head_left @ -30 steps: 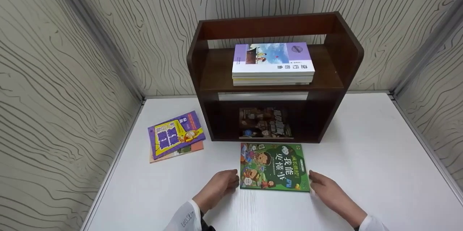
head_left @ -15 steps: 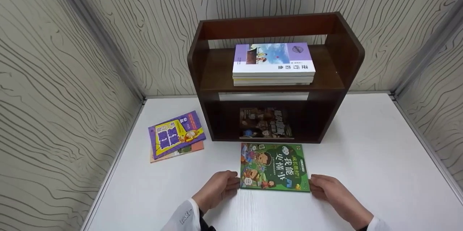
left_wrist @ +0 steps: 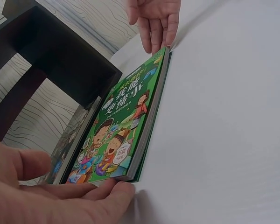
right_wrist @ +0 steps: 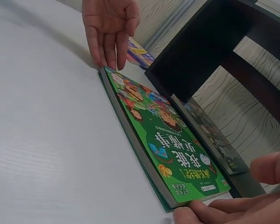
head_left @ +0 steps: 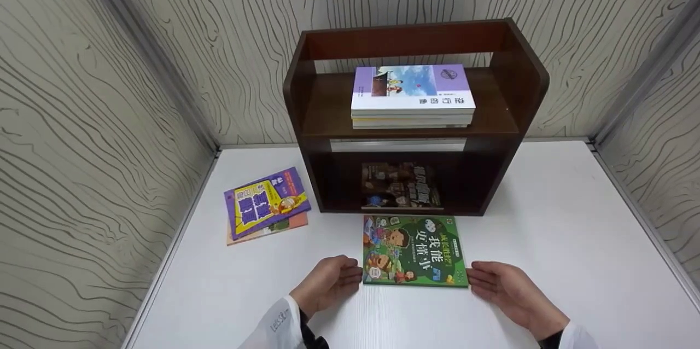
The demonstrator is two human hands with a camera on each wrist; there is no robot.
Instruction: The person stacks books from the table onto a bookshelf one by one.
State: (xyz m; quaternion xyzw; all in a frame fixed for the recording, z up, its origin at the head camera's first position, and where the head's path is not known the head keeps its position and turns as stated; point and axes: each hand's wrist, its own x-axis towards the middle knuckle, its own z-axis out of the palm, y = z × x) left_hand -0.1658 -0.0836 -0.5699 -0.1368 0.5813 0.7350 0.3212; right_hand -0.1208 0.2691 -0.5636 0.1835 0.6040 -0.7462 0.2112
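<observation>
A green picture book (head_left: 414, 251) lies cover up on the white table, just in front of the shelf. In the left wrist view its thick page edge shows, and it looks like a stack of two. My left hand (head_left: 330, 282) is at the book's left edge, with fairly straight fingertips (left_wrist: 121, 189) right at the corner. On the opposite side my right hand (head_left: 511, 291) has its palm turned inward and its fingers extended to the right edge. Both thumbs stand away from the cover, so neither hand pinches the book.
Behind the book stands a dark brown two-tier bookshelf (head_left: 500, 174). Its upper tier bears a stack of books (head_left: 413, 92); a dark-covered book (head_left: 399, 186) lies on the lower tier. At the left, a purple and yellow book (head_left: 268, 204) overlaps an orange one (head_left: 298, 221). Patterned walls enclose the table.
My right hand has rolled so that its palm shows more and its fingers have extended along the book's edge. My left fingers have straightened slightly. The green book lies almost where it was.
</observation>
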